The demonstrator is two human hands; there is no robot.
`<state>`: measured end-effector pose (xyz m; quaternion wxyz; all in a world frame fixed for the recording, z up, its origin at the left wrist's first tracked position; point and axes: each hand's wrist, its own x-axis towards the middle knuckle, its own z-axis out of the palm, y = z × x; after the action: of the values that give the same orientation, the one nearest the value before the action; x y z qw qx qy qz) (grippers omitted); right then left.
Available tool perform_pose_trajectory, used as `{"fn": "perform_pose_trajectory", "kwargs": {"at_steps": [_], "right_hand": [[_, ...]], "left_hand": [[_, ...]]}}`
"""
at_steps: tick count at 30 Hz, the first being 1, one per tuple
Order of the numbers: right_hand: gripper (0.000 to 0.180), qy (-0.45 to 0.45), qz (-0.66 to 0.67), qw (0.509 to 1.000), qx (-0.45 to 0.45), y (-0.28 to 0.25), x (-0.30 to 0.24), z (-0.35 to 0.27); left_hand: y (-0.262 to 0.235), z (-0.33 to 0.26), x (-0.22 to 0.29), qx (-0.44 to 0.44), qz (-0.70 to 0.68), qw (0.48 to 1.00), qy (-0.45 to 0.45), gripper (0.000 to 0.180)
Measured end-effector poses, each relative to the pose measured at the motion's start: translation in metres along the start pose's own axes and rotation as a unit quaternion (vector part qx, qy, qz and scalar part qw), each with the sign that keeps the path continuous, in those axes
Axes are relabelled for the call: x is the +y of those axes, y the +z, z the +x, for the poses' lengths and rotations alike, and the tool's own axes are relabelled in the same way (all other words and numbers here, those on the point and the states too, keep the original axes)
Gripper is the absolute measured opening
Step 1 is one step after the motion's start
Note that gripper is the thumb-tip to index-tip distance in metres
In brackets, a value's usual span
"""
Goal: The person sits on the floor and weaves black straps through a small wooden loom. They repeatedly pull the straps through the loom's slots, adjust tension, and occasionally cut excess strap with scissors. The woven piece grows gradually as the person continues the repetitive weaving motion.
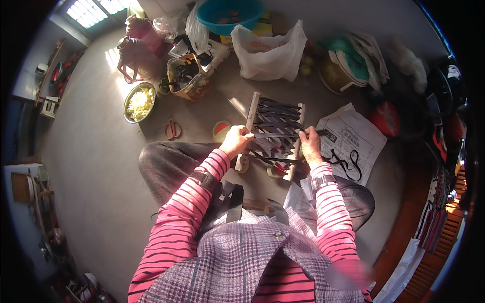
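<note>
In front of me is a small wooden frame (253, 108), perhaps a stool, with black straps (275, 112) laced back and forth between its two side rails. My left hand (237, 141) is closed at the left rail, fingers pinching a strap that runs across the frame. At the right rail my right hand (309, 145) pinches the same strap between thumb and fingers. A loose black strap end (348, 162) trails in curls to the right, over a white printed sack (361, 132). My fingertips partly hide where the strap meets the rails.
Red-handled scissors (173, 130) lie on the floor at left, near a metal bowl (126, 107) of pale yellow pieces. Beyond stand a box of odds and ends (191, 91), a white plastic bag (270, 60), a teal basin (230, 25) and a bucket (337, 76).
</note>
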<state>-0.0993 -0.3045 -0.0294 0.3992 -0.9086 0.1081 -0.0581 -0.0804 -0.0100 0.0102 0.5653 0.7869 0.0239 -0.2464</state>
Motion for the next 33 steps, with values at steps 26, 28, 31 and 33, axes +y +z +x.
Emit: {"fn": "perform_pose_trajectory", "kwargs": {"at_steps": [26,28,31,33], "right_hand": [[0.025,0.009,-0.026,0.999,0.033,0.009,0.007,-0.007],[0.024,0.002,-0.016,0.999,0.043,0.01,0.007,-0.007],[0.023,-0.002,-0.018,0.999,0.046,0.011,0.007,-0.007],[0.023,-0.006,-0.02,0.999,0.05,0.011,0.007,-0.007]], "left_hand": [[0.007,0.008,-0.026,0.174,0.182,0.963,0.092,0.027],[0.008,0.007,-0.025,0.183,0.186,0.961,0.093,0.031],[0.009,0.008,-0.024,0.185,0.189,0.961,0.082,0.032],[0.009,0.008,-0.022,0.181,0.2,0.96,0.07,0.032]]}}
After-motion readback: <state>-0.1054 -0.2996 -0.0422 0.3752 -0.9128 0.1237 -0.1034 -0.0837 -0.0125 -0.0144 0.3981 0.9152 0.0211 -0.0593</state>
